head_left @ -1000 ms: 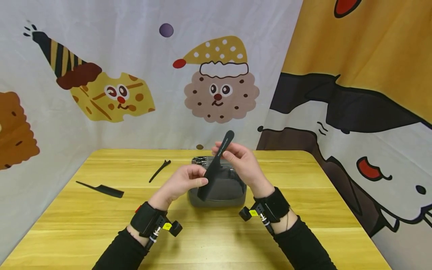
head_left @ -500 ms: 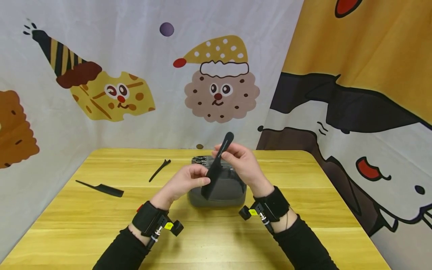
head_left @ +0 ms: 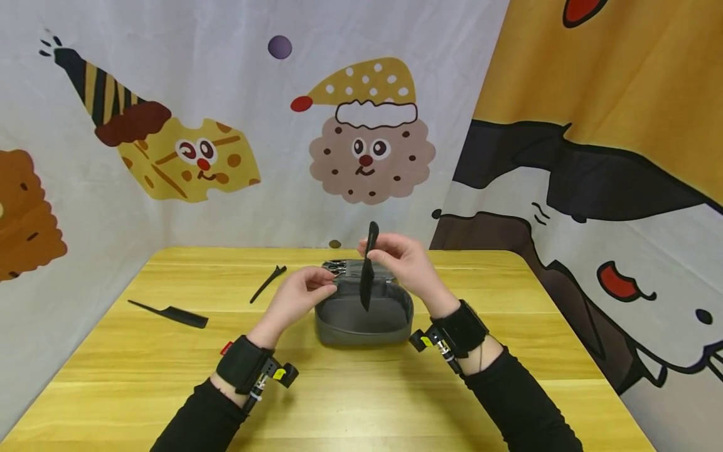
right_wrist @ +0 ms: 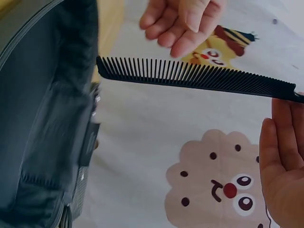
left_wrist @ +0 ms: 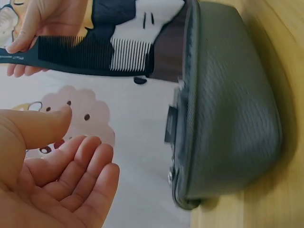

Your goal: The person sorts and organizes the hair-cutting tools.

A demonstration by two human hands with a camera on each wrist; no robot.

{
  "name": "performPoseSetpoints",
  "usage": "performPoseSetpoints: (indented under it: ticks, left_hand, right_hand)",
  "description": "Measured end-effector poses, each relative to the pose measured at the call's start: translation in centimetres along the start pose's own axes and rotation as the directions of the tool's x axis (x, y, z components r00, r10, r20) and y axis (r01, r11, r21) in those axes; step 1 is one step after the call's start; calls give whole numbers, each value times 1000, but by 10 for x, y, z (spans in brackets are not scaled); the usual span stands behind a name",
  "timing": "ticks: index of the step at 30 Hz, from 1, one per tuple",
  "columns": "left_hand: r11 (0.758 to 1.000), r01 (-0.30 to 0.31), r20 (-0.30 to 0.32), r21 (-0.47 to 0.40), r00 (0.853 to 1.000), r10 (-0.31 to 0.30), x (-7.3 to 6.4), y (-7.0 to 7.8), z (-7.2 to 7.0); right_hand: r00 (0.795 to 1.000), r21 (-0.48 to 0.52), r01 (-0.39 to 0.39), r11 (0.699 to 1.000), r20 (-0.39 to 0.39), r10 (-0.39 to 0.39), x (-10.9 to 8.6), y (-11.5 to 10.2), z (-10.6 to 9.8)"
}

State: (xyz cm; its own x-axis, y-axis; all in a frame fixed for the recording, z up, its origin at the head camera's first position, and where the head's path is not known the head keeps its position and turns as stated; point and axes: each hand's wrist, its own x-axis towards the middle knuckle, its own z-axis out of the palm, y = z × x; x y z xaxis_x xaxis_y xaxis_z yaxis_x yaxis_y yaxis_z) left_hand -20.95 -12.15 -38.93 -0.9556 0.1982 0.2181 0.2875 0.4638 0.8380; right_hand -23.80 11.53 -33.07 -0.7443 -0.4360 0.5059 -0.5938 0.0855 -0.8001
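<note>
Above open dark-grey zippered case (head_left: 364, 338): black flat-handled comb (head_left: 366, 284), nearly upright, handle pinched by right hand (head_left: 409, 267). Left hand (head_left: 298, 297) near case's left side, thumb spread from loosely bent fingers. On yellow wood-grain worktop (head_left: 339, 408), farther left: slim black hair clip (head_left: 267, 285), black pointed-tail comb (head_left: 183, 317).

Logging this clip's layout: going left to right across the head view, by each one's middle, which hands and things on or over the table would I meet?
Tail comb, clip, left hand, held comb, right hand. The bag overlaps the held comb, so I left it out.
</note>
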Motion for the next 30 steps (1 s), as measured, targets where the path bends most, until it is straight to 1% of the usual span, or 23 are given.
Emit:
performPoseSetpoints:
  ticks: [2,5,8,10,14,17,21,24,26,30]
  left_hand:
    - [999,15,-11,30,1000,-15,0,-2,-1]
    - [997,37,-24,65,999,-35,0,-6,-2]
    - [992,37,-49,119,998,-32,1,-10,-4]
    - [987,26,-61,159,998,-16,1,-13,-4]
    - [966,18,-72,256,997,0,1,-18,-4]
    - [948,29,-73,316,997,-7,2,-21,-2]
    - [934,51,-69,354,997,-28,2,-23,-2]
    - [924,75,-63,376,996,-55,3,-23,-2]
    - [916,96,-60,389,995,-78,4,-23,-2]
    - [908,125,-46,400,992,-116,6,-24,-2]
  right_hand:
    - [1000,-61,-18,998,3,18,1,3,0]
    - [1000,-158,-26,987,10,28,1,7,0]
    - [999,-230,-13,973,29,20,1,11,0]
    - [999,-266,-1,964,52,15,0,15,0]
    - [994,-329,25,944,109,11,-2,21,0]
    - [989,-376,51,925,145,5,-3,25,1]
    - [983,-438,101,893,183,-21,-2,30,2]
    - [978,-474,135,870,206,-39,-2,32,2]
    - [975,-495,139,858,219,-32,-3,34,3]
    - [972,-540,121,833,235,11,-4,37,5]
